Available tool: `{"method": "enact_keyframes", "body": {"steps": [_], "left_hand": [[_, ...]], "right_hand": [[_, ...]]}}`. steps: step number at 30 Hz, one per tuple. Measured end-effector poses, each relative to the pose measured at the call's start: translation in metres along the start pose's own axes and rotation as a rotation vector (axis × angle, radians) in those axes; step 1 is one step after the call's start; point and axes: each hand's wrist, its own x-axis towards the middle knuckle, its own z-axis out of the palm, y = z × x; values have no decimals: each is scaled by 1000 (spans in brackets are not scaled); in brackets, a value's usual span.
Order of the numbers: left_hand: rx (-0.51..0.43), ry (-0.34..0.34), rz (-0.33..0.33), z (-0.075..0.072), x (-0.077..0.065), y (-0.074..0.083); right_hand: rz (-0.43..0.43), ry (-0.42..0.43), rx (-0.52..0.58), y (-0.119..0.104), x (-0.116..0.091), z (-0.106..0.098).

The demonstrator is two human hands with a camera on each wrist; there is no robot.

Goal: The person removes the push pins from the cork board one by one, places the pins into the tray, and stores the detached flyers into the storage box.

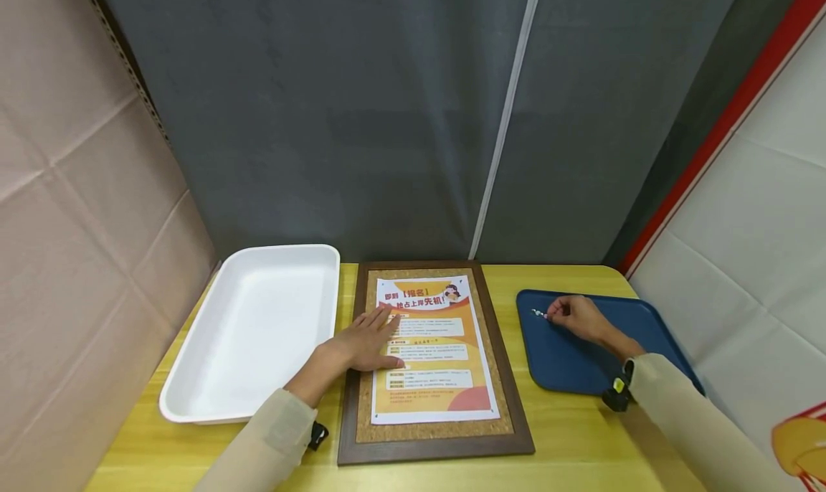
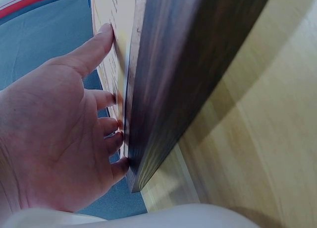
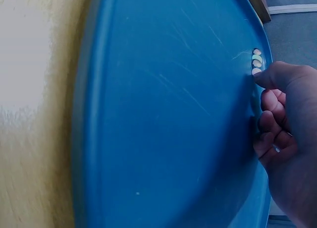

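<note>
My left hand [image 1: 369, 341] rests with spread fingers on a printed orange and white poster [image 1: 445, 377], over its left side. The poster lies on a cork board [image 1: 445, 432] with a dark brown wooden frame [image 1: 434, 447]. In the left wrist view, the fingertips of the left hand [image 2: 59, 124] touch the sheet just past the frame edge. Over a blue tray [image 1: 561, 370], my right hand [image 1: 577, 316] has curled fingers, its thumb and forefinger pinching the near end of a short row of small round shiny pieces [image 3: 256, 63].
A white rectangular tray [image 1: 258, 327] with raised sides stands left of the board on the yellow wood-grain table [image 1: 568, 434]. Behind the table hangs a grey curtain [image 1: 361, 119]. Pale cloth walls [image 1: 761, 248] close in both sides.
</note>
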Motion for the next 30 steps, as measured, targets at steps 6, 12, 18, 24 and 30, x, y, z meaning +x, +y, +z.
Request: {"method": "enact_keyframes", "body": {"steps": [6, 12, 18, 24, 30], "left_hand": [[4, 9, 5, -1, 0, 0], [15, 20, 6, 0, 1, -1], [11, 87, -29, 1, 5, -1], [-20, 225, -79, 1, 10, 0], [-163, 322, -107, 3, 9, 2]], "right_hand": [[21, 22, 14, -2, -1, 0], [5, 70, 1, -3, -2, -1], [-37, 126, -13, -13, -3, 0], [-72, 125, 18, -32, -2, 6], [-71, 120, 20, -53, 0, 13]]}}
